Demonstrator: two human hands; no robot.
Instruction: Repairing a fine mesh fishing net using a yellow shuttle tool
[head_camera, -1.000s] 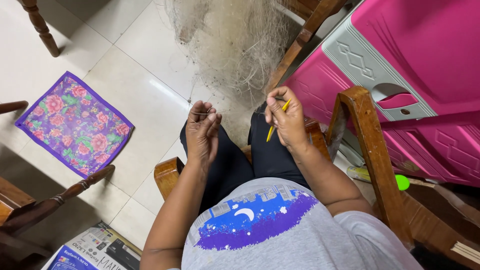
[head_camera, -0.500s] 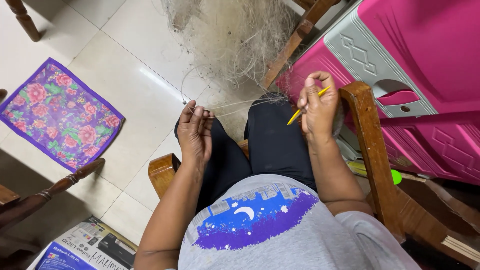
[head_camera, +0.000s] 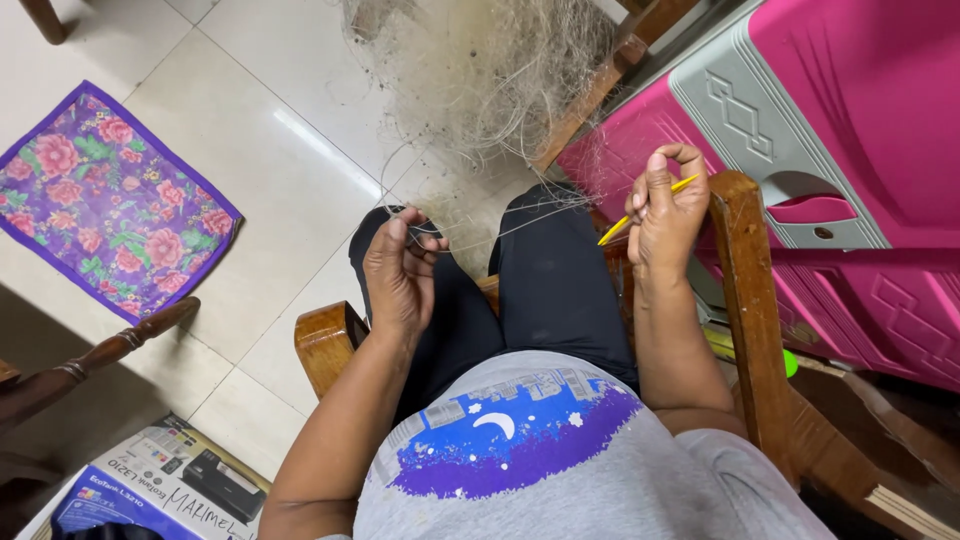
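Note:
A tangled, pale fishing net (head_camera: 490, 70) hangs in front of my knees, with thin strands running down to both hands. My left hand (head_camera: 400, 270) pinches the net's mesh over my left thigh. My right hand (head_camera: 662, 210) is raised beside the wooden chair arm (head_camera: 745, 300) and grips a thin yellow netting needle (head_camera: 640, 212), with a taut thread running from it toward my left hand. I sit in the chair wearing dark trousers and a grey shirt with a blue print.
A pink and grey plastic cabinet (head_camera: 830, 150) stands close on the right. A purple floral mat (head_camera: 105, 205) lies on the tiled floor at left. A printed cardboard box (head_camera: 160, 485) sits bottom left, beside a dark wooden chair leg (head_camera: 95, 355).
My right hand has swung out to the right and upward with the yellow needle, drawing the thread taut. My left hand has stayed over my thigh, holding the mesh.

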